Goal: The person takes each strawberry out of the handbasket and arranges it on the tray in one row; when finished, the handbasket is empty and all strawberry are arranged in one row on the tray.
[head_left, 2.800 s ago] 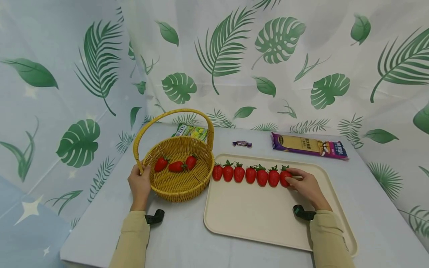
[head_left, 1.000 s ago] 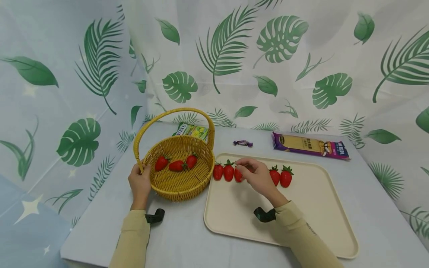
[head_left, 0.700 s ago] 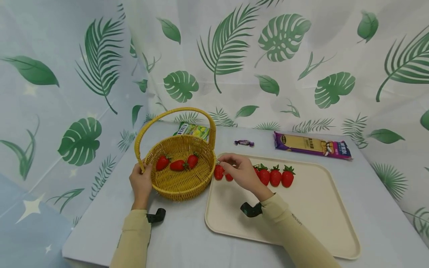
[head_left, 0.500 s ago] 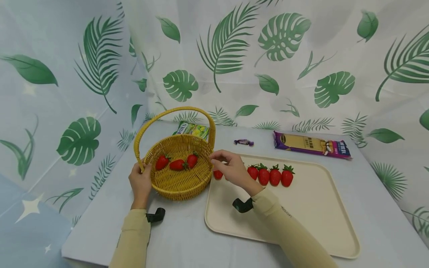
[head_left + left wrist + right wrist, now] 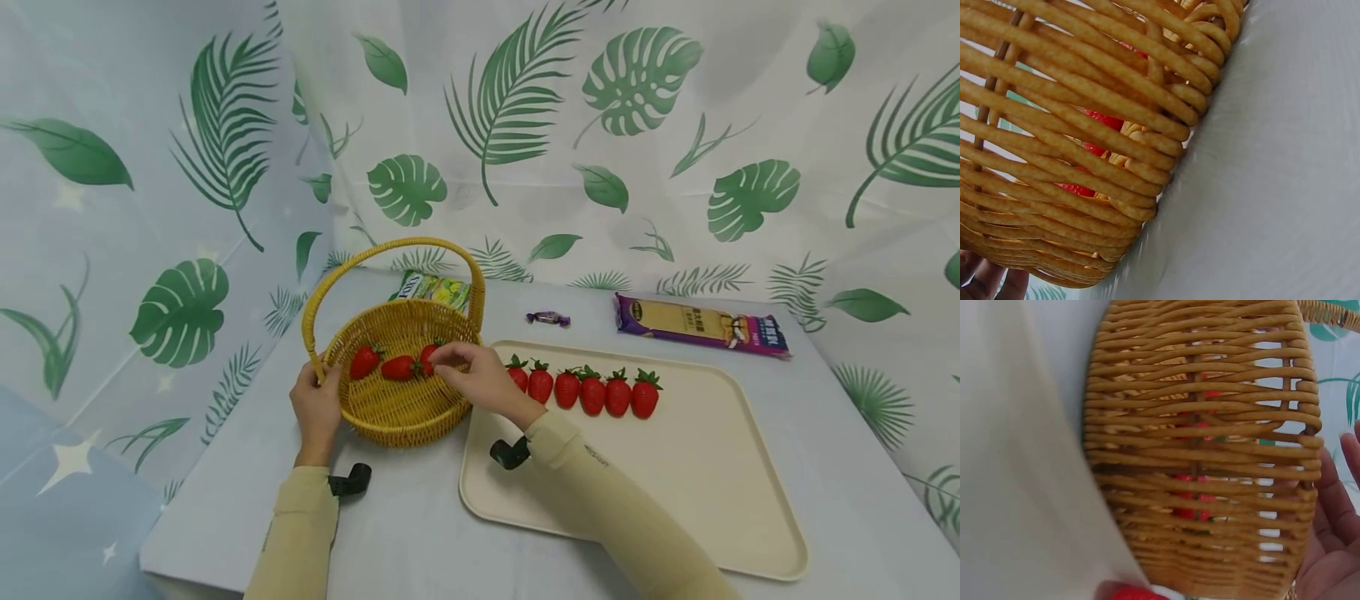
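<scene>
Three red strawberries (image 5: pixel 399 368) lie in the yellow wicker basket (image 5: pixel 405 436) left of centre in the frame, its left side held by the person's left grip (image 5: pixel 315 408) near the handle's foot. Over the basket's right rim hangs the right grip (image 5: pixel 483 382), thumb and fingers loosely bent and spread, tips by the rightmost berry, contact unclear. Six more strawberries (image 5: pixel 592 396) show in a row on the beige tray (image 5: pixel 637 492) at lower right, while a purple-wrapped candy (image 5: pixel 548 318) lies on the counter (image 5: pixel 405 517) above the tray.
</scene>
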Motion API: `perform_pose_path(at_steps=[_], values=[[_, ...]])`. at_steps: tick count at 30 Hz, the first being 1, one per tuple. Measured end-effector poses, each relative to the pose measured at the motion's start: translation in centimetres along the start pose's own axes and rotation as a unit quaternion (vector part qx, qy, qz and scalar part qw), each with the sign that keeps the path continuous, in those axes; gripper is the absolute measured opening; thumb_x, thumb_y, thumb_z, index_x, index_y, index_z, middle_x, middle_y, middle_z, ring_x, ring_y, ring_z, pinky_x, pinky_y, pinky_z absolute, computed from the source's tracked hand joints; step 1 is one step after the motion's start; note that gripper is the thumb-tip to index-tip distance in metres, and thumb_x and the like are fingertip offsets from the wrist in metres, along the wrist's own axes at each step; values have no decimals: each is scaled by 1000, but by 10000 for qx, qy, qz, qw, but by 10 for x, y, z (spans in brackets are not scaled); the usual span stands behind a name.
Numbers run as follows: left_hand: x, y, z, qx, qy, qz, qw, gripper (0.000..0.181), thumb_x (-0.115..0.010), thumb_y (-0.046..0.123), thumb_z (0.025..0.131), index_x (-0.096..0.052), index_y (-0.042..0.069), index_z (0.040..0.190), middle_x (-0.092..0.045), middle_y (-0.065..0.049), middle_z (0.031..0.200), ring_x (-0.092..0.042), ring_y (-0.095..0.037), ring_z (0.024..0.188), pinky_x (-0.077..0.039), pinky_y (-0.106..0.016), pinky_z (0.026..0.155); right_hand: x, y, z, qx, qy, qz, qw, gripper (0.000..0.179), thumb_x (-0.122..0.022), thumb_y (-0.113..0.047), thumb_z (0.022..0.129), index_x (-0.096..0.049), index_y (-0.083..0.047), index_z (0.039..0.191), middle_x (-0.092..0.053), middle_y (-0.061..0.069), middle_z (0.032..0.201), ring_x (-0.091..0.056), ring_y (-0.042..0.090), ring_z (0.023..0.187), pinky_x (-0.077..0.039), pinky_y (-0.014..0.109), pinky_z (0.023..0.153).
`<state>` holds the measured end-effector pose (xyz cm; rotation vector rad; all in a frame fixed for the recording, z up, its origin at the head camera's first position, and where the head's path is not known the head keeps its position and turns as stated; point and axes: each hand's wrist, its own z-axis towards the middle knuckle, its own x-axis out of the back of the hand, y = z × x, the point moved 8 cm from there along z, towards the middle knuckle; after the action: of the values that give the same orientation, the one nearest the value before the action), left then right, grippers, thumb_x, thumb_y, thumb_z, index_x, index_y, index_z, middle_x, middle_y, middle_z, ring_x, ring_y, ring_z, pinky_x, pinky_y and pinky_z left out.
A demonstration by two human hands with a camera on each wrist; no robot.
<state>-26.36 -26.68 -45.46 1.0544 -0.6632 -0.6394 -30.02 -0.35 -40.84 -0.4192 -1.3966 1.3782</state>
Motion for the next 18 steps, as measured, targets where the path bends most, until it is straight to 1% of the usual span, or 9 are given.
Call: perform_pose_path(at_steps=[3, 4, 8, 11, 14, 16, 18], values=[[0, 0, -1, 25, 8, -18, 10000, 14, -60, 10, 94, -55, 0, 86, -64, -20, 125, -57, -27, 106, -33, -25, 68, -5, 0, 7, -73, -13, -258, 9996, 18, -64, -16, 94, -69, -9, 110, -70, 1, 104, -62, 13, 95, -51, 29, 81], [0, 0, -1, 31, 6, -12, 10000, 14, -60, 10, 94, -55, 0, 86, -63, -20, 125, -57, -27, 106, -33, -25, 67, -8, 0, 9, -74, -42, -314, 9995, 19, -65, -16, 94, -69, -9, 111, -69, 0, 104, -62, 13, 95, -51, 29, 82], [0, 0, -1, 59, -24, -8, 10000, 14, -60, 11, 94, -55, 0, 86, -63, -19, 126, -58, -26, 105, -34, -23, 65, -20, 0, 19, -64, -179, -564, 9982, 22, -66, -16, 92, -68, -8, 113, -69, 1, 107, -61, 15, 97, -50, 31, 84], [0, 1, -1, 41, -17, -16, 10000, 14, -60, 11, 94, -55, 1, 86, -64, -19, 125, -58, -25, 101, -34, -22, 63, -28, 3, 26, -204, -330, -678, 9969, 28, -67, -18, 92, -67, -7, 117, -68, 5, 111, -59, 17, 99, -48, 32, 85], [1, 3, -1, -1, 11, 11, 10000, 15, -61, 11, 94, -55, 1, 85, -64, -20, 125, -58, -26, 102, -34, -21, 64, -30, 6, 33, -425, -437, -615, 9962, 30, -67, -21, 92, -66, -7, 119, -66, 10, 116, -58, 19, 100, -47, 34, 86], [1, 3, -1, -2, 20, 37, 10000, 15, -61, 11, 94, -55, 1, 85, -64, -20, 125, -59, -28, 103, -34, -22, 64, -31, 9, 37, -622, -497, -463, 9958, 32, -67, -21, 92, -65, -8, 121, -65, 12, 118, -57, 20, 100, -46, 36, 86], [1, 3, -1, 7, 23, 62, 10000, 14, -61, 11, 94, -56, 0, 86, -64, -20, 125, -58, -26, 103, -34, -22, 64, -31, 13, 40, -833, -559, -296, 9945, 34, -66, -21, 92, -63, -9, 124, -63, 13, 122, -57, 21, 101, -46, 36, 86]])
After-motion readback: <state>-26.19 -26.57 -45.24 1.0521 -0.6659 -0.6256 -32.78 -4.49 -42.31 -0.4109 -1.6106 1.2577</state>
